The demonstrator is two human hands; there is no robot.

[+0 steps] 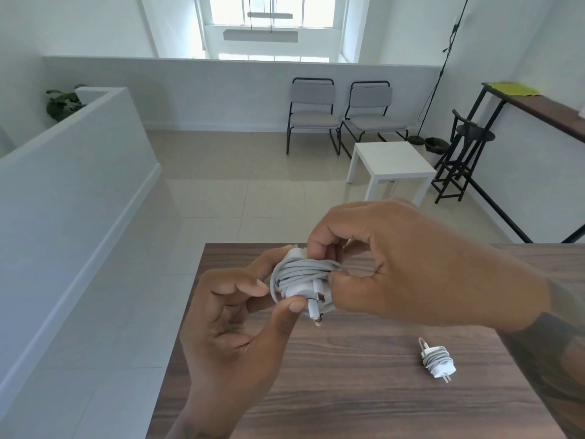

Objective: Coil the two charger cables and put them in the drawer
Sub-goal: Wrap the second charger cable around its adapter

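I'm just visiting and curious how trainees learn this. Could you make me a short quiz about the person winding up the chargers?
1. True or false: both hands grip the charger being wound.
2. Where is the second charger? A) on the wooden table B) on the white side table C) on a chair
3. Fill in: the second charger's cable is already ____.

Key: 1 true, left hand and right hand both hold it; 2 A; 3 coiled.

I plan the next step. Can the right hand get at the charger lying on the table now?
Probably not yet: the right hand grips the other charger. The path to the wrapped charger looks free.
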